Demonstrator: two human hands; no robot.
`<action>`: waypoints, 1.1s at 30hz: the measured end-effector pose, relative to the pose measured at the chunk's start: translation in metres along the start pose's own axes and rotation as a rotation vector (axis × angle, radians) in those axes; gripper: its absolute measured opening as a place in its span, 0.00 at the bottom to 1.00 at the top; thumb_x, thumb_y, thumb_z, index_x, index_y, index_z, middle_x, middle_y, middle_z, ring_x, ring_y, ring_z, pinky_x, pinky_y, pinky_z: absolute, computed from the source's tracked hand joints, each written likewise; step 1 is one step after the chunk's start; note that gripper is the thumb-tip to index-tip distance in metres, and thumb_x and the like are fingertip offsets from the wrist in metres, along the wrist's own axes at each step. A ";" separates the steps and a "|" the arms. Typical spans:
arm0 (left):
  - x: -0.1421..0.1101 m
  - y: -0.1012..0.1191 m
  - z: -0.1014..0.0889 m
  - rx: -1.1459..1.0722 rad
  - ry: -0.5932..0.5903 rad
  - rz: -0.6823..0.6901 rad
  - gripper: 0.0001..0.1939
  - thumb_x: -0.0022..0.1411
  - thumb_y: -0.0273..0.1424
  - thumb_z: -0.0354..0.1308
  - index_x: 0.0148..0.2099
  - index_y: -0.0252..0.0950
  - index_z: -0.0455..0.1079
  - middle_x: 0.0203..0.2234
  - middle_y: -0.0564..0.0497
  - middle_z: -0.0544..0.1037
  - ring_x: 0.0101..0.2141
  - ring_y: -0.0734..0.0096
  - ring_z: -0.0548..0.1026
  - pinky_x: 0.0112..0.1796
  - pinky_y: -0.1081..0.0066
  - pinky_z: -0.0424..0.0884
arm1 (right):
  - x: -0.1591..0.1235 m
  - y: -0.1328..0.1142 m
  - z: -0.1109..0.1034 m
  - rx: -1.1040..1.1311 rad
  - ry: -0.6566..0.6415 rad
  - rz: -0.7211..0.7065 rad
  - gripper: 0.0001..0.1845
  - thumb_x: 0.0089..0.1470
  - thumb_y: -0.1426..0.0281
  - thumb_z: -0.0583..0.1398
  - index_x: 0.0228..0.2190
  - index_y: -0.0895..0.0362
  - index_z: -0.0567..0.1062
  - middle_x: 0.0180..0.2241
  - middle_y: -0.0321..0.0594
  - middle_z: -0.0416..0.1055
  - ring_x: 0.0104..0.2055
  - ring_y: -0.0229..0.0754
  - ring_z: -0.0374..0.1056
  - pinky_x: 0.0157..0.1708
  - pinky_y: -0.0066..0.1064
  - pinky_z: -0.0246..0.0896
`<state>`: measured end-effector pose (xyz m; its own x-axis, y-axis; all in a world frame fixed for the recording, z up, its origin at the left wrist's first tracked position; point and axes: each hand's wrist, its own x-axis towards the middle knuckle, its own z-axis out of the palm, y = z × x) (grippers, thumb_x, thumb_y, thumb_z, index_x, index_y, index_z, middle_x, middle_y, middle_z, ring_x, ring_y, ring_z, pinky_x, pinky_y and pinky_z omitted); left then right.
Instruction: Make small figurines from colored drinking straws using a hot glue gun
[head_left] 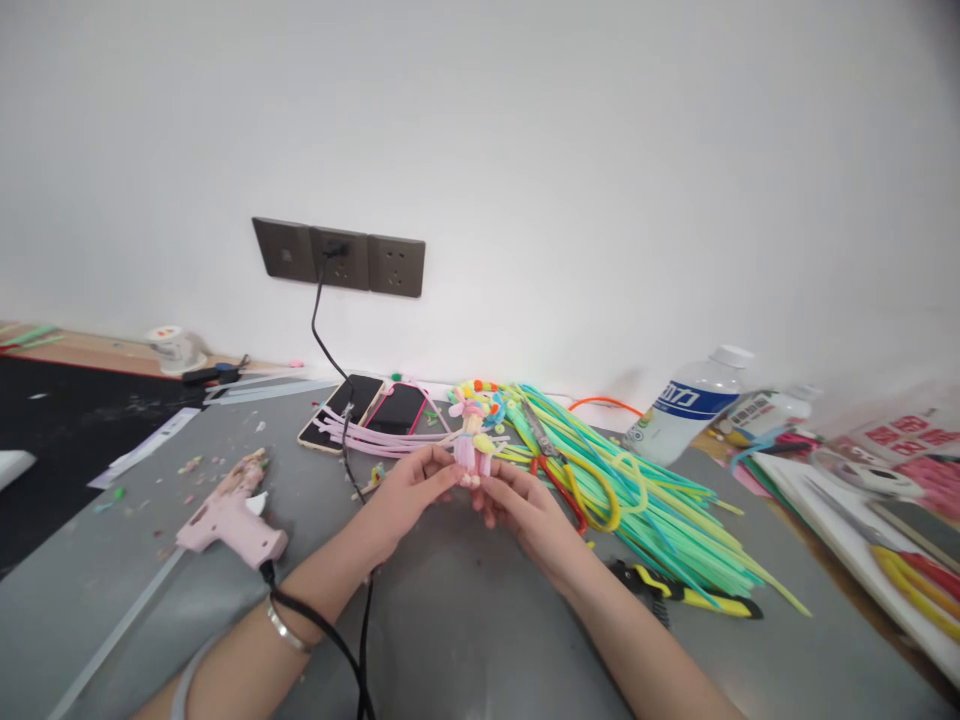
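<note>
Between my two hands, a small pipe-cleaner doll [469, 448] with a pink lower part and pale yellow bits stands upright just above the grey mat [450, 640]. The fingers of my left hand [421, 488] are closed on its lower left side. From the other side, my right hand [521, 502] pinches its lower right edge. Behind the doll lie lilac pipe cleaners [390, 440] and a small loop of colourful beads or fuzzy bits, partly hidden. Scissors [577, 490] with yellow and red handles rest on a bundle of green and yellow pipe cleaners [675, 530] to the right.
A pink glue gun [236, 525] with a black cord lies left of my left forearm. Two phones [349, 405] are near the wall. Yellow-black pliers [690, 592] sit by my right forearm. A tilted bottle [690, 405] and a plugged-in wall socket [339, 258] are farther back.
</note>
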<state>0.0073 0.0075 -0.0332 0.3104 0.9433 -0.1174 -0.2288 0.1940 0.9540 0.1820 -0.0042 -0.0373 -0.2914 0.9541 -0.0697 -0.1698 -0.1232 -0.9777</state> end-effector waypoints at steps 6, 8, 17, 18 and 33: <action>-0.002 0.003 -0.002 -0.115 -0.018 -0.082 0.20 0.48 0.41 0.73 0.36 0.33 0.73 0.33 0.50 0.77 0.37 0.68 0.76 0.40 0.67 0.72 | 0.001 -0.002 -0.004 -0.120 0.065 -0.013 0.23 0.46 0.51 0.69 0.26 0.57 0.70 0.20 0.31 0.68 0.18 0.30 0.55 0.20 0.26 0.47; -0.003 0.004 -0.001 -0.178 -0.030 -0.095 0.19 0.47 0.39 0.74 0.36 0.33 0.73 0.32 0.49 0.78 0.36 0.68 0.77 0.41 0.67 0.73 | 0.001 -0.003 -0.004 -0.133 0.072 -0.032 0.23 0.46 0.51 0.69 0.26 0.57 0.71 0.20 0.31 0.68 0.17 0.30 0.54 0.20 0.26 0.47; 0.000 0.006 0.003 -0.315 -0.098 -0.069 0.14 0.46 0.28 0.75 0.36 0.31 0.78 0.33 0.49 0.80 0.33 0.75 0.76 0.40 0.73 0.71 | 0.003 -0.001 -0.001 -0.098 0.057 -0.111 0.21 0.48 0.52 0.68 0.30 0.56 0.72 0.21 0.30 0.67 0.18 0.31 0.55 0.19 0.26 0.47; 0.000 0.006 0.002 -0.327 -0.102 -0.065 0.13 0.46 0.29 0.75 0.35 0.31 0.79 0.32 0.49 0.80 0.33 0.76 0.75 0.39 0.74 0.71 | 0.002 -0.001 0.000 -0.101 0.054 -0.117 0.21 0.49 0.52 0.68 0.30 0.56 0.72 0.22 0.31 0.67 0.19 0.31 0.55 0.19 0.26 0.48; 0.002 0.008 0.001 -0.355 -0.034 0.000 0.16 0.43 0.29 0.77 0.34 0.31 0.77 0.30 0.51 0.80 0.31 0.78 0.76 0.37 0.76 0.72 | 0.004 -0.002 -0.002 -0.131 0.181 -0.285 0.19 0.51 0.53 0.66 0.35 0.55 0.73 0.23 0.30 0.65 0.20 0.34 0.57 0.20 0.27 0.57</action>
<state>0.0065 0.0105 -0.0258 0.3397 0.9349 -0.1028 -0.5332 0.2815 0.7978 0.1827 0.0001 -0.0363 -0.0769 0.9794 0.1867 -0.0943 0.1792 -0.9793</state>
